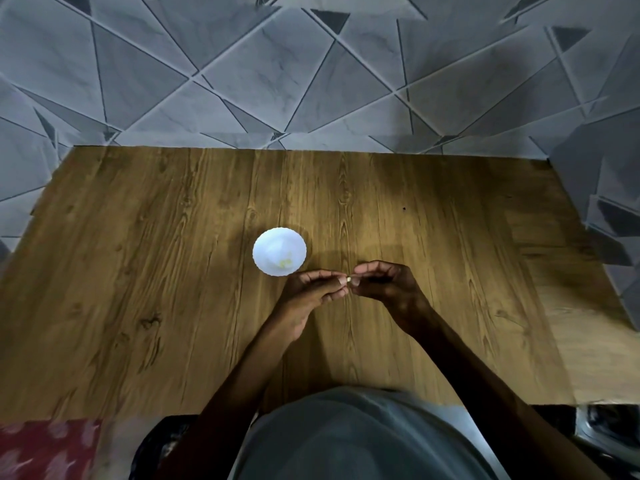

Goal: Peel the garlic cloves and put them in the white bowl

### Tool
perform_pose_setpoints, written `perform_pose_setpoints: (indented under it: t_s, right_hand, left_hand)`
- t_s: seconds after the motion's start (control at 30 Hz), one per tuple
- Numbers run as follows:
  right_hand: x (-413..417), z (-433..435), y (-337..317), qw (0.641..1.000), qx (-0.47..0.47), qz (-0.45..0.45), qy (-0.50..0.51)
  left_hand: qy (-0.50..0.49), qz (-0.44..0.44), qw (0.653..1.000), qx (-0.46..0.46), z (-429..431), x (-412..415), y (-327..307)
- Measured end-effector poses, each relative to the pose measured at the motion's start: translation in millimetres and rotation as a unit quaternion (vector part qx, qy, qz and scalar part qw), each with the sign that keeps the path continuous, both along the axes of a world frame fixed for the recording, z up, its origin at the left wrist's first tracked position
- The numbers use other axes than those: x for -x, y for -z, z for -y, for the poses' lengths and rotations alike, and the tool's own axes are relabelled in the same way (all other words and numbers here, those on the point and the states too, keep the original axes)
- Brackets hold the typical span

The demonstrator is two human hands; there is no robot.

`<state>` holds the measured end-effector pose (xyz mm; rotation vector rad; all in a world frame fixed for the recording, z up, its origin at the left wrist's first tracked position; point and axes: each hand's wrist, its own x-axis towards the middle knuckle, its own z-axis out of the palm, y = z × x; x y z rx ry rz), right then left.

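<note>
A small white bowl (279, 251) with a scalloped rim stands on the wooden table (173, 271), left of centre. Pale yellowish bits lie inside it near the front. Just right of the bowl, my left hand (313, 289) and my right hand (384, 284) meet above the table. Between their fingertips they pinch a small pale garlic clove (348, 280), mostly hidden by the fingers. Whether skin is still on the clove cannot be told.
The table's far edge meets a grey tiled wall (311, 81) with a geometric pattern. A red patterned cloth (45, 448) lies at the near left corner. A dark metallic object (609, 427) shows at the near right.
</note>
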<state>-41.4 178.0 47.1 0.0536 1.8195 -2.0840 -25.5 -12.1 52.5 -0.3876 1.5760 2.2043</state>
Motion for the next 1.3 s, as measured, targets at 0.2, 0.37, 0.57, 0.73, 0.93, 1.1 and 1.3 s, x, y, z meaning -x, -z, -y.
perform_pose_setpoints:
  t_s: [0.2, 0.37, 0.57, 0.73, 0.93, 1.1, 1.3]
  right_hand:
    - [-0.8, 5.1, -4.1, 0.999, -0.012, -0.024, 0.022]
    - [-0.5, 5.9, -3.5, 0.998, -0.039, -0.048, 0.020]
    - [-0.4, 8.3, -4.5, 0.991, -0.085, -0.098, 0.020]
    - [-2.8, 11.2, -1.4, 0.990, -0.084, -0.100, 0.054]
    - [-4.8, 10.9, 0.2, 0.994, -0.049, -0.077, 0.063]
    - [-3.8, 9.8, -1.2, 0.995, -0.051, -0.069, 0.059]
    - [-6.2, 8.7, -5.1, 0.995, -0.049, -0.051, 0.076]
  left_hand:
    - [0.004, -0.001, 1.000, -0.001, -0.4, 0.3, -4.6]
    - [0.011, -0.063, 0.994, 0.084, -1.3, 1.2, -4.1]
    - [0.015, -0.131, 0.974, 0.182, -3.3, 5.6, -2.7]
    - [0.031, -0.171, 0.966, 0.191, -1.7, 7.7, -4.7]
    - [0.031, -0.187, 0.959, 0.212, -2.7, 9.0, -4.6]
    - [0.029, -0.196, 0.954, 0.226, -4.0, 7.9, -5.8]
    - [0.048, -0.248, 0.915, 0.315, -4.7, 9.1, -6.8]
